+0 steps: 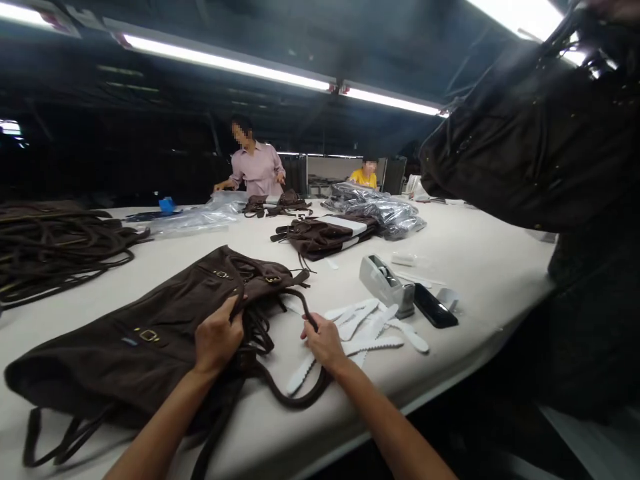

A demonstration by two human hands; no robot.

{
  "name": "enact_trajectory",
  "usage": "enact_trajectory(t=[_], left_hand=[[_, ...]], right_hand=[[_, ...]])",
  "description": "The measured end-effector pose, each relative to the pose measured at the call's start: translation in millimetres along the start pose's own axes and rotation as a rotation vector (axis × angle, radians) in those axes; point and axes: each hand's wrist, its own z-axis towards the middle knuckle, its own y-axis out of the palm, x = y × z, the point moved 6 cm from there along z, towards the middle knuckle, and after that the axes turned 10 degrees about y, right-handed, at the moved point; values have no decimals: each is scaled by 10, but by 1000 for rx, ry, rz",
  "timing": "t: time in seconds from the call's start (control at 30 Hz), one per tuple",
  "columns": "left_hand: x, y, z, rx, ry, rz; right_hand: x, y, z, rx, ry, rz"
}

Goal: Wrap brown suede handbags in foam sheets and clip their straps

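Observation:
A dark brown bag (185,313) with brass buckles lies on its side on the pale table. My left hand (219,337) is closed around a dark strap near the bag's top opening. My right hand (323,340) is closed on a rounded dark brown handle (300,400), which loops from the bag out to the right and down. Below and between the hands, thinner straps bunch beside the bag's opening. Several white foam strips (375,327) with scalloped edges lie just past my right hand, some partly hidden by it.
A tape dispenser (385,283) and a black phone (434,307) lie right of the strips. Dark straps (55,247) are heaped at left. Beyond are a folded brown bag (320,237) and plastic-wrapped goods (385,207). A large dark bag (520,147) looms at right; two people are across the table.

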Motion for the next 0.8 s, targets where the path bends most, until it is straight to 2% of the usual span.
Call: enact_trajectory(t=[0.07,0.13,0.23,0.3,0.37,0.47,0.57,0.63,0.8], left_hand=[[-34,65,109,-25,-4,58],[-112,163,187,-103,-13,58],[-239,253,201,-200,-29,-47],[-286,241,165,-236,-11,-101],[-315,197,121,-283,26,-121],[-402,81,83,-325,44,-196],[-552,-79,92,-278,-7,-348],[-652,-199,106,-201,-76,-440],[-787,-462,119,51,-251,-529]], right_hand=[[-111,122,74,-117,-87,-168],[-167,113,236,-140,-120,-308],[-152,-167,649,57,-77,-460],[-92,-366,977,169,-46,-521],[4,-491,1325,211,-17,-563],[179,-569,1831,253,48,-629],[356,-548,2252,266,136,-681],[458,-511,2459,268,195,-709],[581,-384,2666,220,236,-739]])
